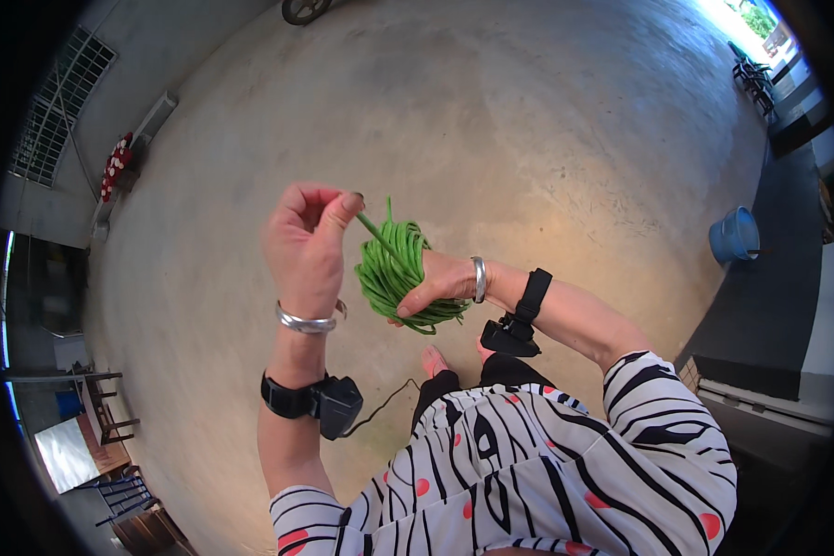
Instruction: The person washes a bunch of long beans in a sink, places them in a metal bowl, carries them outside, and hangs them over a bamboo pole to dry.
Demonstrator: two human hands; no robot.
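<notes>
My right hand (438,285) is wrapped round a thick coiled bundle of long green beans (389,269), its thumb lying across the front. Up and to the left of the bundle, my left hand (308,243) pinches the tip of one bean strand between thumb and forefinger. That strand (377,235) runs taut and slanting from the pinch down to the bundle. A loose bean end sticks up from the top of the coil. The fingers of my right hand are mostly hidden behind the bundle.
Concrete floor (528,139) spreads around me. A blue bucket (735,234) stands at the right. Wooden furniture (102,408) and a blue-framed chair (125,491) are at the lower left. A wheel (304,9) shows at the far edge. A thin cable hangs from my left wrist device (334,406).
</notes>
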